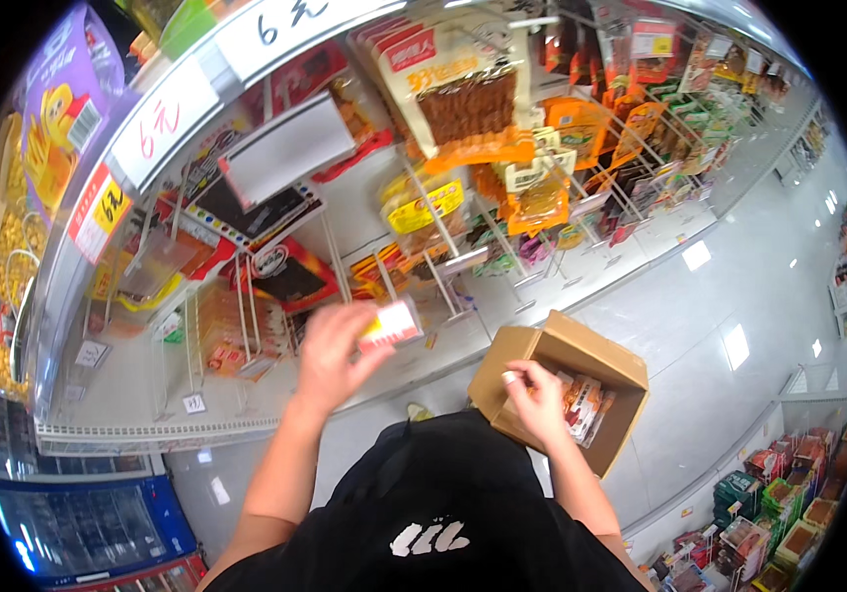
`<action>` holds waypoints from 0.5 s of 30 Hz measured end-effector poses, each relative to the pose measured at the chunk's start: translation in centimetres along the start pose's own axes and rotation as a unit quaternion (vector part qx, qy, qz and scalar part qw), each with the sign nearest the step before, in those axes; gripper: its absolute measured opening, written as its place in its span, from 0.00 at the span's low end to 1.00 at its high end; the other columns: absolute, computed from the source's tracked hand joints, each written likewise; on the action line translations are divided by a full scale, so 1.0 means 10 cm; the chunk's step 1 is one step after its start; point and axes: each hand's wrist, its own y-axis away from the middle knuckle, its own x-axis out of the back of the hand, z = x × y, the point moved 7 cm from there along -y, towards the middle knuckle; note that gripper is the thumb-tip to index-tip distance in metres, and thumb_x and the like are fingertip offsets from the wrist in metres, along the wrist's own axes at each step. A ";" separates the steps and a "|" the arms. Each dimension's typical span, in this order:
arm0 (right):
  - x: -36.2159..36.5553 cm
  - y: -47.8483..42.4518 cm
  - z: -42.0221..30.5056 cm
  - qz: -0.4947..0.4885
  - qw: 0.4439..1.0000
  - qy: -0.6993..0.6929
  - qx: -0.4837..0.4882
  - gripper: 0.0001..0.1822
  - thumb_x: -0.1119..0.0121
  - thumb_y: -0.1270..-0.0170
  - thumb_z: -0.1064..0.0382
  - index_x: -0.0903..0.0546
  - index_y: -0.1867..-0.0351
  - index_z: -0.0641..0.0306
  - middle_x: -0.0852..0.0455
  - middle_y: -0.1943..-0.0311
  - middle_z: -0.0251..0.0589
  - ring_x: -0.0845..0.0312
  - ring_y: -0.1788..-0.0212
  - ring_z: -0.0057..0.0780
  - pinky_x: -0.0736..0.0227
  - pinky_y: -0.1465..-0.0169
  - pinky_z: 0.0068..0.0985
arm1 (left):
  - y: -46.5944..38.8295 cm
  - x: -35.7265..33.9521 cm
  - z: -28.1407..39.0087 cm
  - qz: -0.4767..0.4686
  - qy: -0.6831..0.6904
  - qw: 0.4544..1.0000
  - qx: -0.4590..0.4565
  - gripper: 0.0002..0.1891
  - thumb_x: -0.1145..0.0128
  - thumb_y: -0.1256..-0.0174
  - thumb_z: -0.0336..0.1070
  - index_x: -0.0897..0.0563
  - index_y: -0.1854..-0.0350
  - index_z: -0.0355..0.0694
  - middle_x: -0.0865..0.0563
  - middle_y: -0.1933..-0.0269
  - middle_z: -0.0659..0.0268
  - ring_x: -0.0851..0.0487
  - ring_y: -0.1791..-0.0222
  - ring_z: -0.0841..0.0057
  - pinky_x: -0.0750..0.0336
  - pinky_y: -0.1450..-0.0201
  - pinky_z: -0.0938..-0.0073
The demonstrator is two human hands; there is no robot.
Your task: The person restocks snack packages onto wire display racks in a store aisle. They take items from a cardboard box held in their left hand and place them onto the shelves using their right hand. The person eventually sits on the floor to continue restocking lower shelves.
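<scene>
My left hand (338, 351) is raised before the shelf, its thumb and fingers around a red, yellow and white price tag (392, 325) in a clear holder. The tag stands near the tips of the metal display hooks (442, 285). My right hand (538, 399) is over the near left side of an open cardboard box (620, 362), its fingers curled; whether it holds anything cannot be told. Inside the box lie several printed snack packets (585, 403), partly hidden by that hand.
Packaged snacks (468, 103) hang from hooks along the curved shelf. A blank white sign (286, 152) juts out above the shelf. Handwritten price labels (157, 118) line its upper edge. Stacked packets (782, 481) stand at lower right, a blue freezer (90, 525) at lower left.
</scene>
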 end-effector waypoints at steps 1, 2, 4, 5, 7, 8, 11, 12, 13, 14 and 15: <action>-0.11 -0.01 -0.12 -0.026 0.998 -0.051 0.004 0.17 0.37 0.33 0.63 0.19 0.45 0.67 0.13 0.61 0.45 0.16 0.58 0.27 0.21 0.53 0.26 | -0.01 -0.08 0.17 -0.028 0.006 0.999 -0.045 0.24 0.25 0.49 0.40 0.17 0.50 0.38 0.14 0.49 0.58 0.17 0.49 0.58 0.24 0.46 0.60; -0.17 -0.03 -0.28 -0.040 0.997 -0.066 0.021 0.22 0.36 0.35 0.62 0.22 0.40 0.66 0.16 0.53 0.48 0.18 0.52 0.31 0.23 0.48 0.28 | -0.03 -0.16 0.34 -0.059 0.007 0.995 -0.082 0.24 0.25 0.49 0.40 0.18 0.49 0.38 0.14 0.50 0.59 0.16 0.50 0.60 0.24 0.48 0.61; -0.21 -0.07 -0.82 -0.031 0.990 0.035 0.137 0.30 0.33 0.39 0.60 0.27 0.35 0.65 0.22 0.42 0.54 0.24 0.41 0.41 0.27 0.40 0.34 | -0.05 -0.27 0.49 -0.081 0.041 0.991 -0.095 0.26 0.25 0.50 0.39 0.19 0.47 0.38 0.14 0.50 0.59 0.17 0.52 0.60 0.23 0.50 0.62; -0.19 -0.06 -1.15 -0.005 0.961 0.150 0.232 0.33 0.32 0.41 0.59 0.28 0.34 0.66 0.26 0.38 0.55 0.28 0.36 0.47 0.30 0.36 0.38 | -0.05 -0.30 0.52 -0.086 0.054 0.990 -0.094 0.27 0.25 0.50 0.38 0.19 0.46 0.37 0.14 0.50 0.59 0.17 0.53 0.60 0.23 0.51 0.62; -0.28 -0.06 -1.34 -0.080 0.922 0.239 0.295 0.35 0.31 0.46 0.58 0.27 0.35 0.66 0.30 0.34 0.56 0.34 0.32 0.56 0.35 0.32 0.45 | -0.04 -0.31 0.58 -0.084 0.071 0.990 -0.090 0.28 0.26 0.50 0.37 0.19 0.45 0.37 0.14 0.50 0.58 0.17 0.54 0.59 0.22 0.52 0.62; -0.33 -0.05 -1.38 -0.118 0.908 0.253 0.313 0.35 0.31 0.46 0.59 0.27 0.35 0.65 0.31 0.33 0.56 0.34 0.32 0.56 0.36 0.32 0.46 | -0.05 -0.30 0.59 -0.083 0.079 0.990 -0.087 0.28 0.26 0.50 0.36 0.19 0.44 0.37 0.15 0.50 0.58 0.17 0.54 0.59 0.22 0.52 0.62; -0.38 -0.07 -1.29 -0.156 0.928 0.172 0.292 0.37 0.33 0.43 0.63 0.33 0.31 0.65 0.32 0.32 0.57 0.34 0.31 0.53 0.33 0.33 0.43 | -0.03 -0.32 0.66 -0.082 0.071 0.988 -0.107 0.28 0.26 0.51 0.35 0.20 0.44 0.36 0.15 0.50 0.58 0.18 0.56 0.58 0.22 0.52 0.61; -0.36 -0.10 -1.21 -0.129 0.951 0.109 0.258 0.37 0.34 0.41 0.64 0.35 0.30 0.65 0.32 0.33 0.58 0.34 0.31 0.50 0.32 0.33 0.41 | -0.02 -0.35 0.67 -0.084 0.063 0.987 -0.121 0.28 0.26 0.51 0.34 0.20 0.44 0.35 0.16 0.50 0.58 0.18 0.57 0.58 0.22 0.53 0.61; -0.35 -0.12 -1.13 -0.102 0.968 0.045 0.226 0.38 0.35 0.40 0.65 0.37 0.28 0.66 0.31 0.33 0.58 0.33 0.31 0.48 0.31 0.34 0.39 | -0.01 -0.36 0.68 -0.077 0.065 0.989 -0.112 0.29 0.26 0.51 0.34 0.20 0.44 0.35 0.16 0.49 0.57 0.18 0.56 0.58 0.22 0.53 0.61; -0.35 -0.13 -1.00 -0.058 0.983 -0.015 0.173 0.33 0.40 0.32 0.69 0.39 0.28 0.66 0.26 0.38 0.53 0.28 0.35 0.37 0.27 0.38 0.32 | 0.00 -0.36 0.69 -0.071 0.067 0.990 -0.103 0.29 0.26 0.51 0.34 0.20 0.44 0.35 0.16 0.49 0.57 0.18 0.56 0.58 0.22 0.53 0.61; -0.43 -0.16 -0.79 -0.093 0.982 -0.129 0.101 0.31 0.41 0.30 0.69 0.39 0.29 0.66 0.24 0.40 0.51 0.26 0.38 0.34 0.26 0.39 0.31 | 0.01 -0.38 0.69 -0.064 0.069 0.991 -0.093 0.29 0.25 0.51 0.34 0.20 0.44 0.35 0.16 0.49 0.57 0.18 0.56 0.58 0.22 0.53 0.61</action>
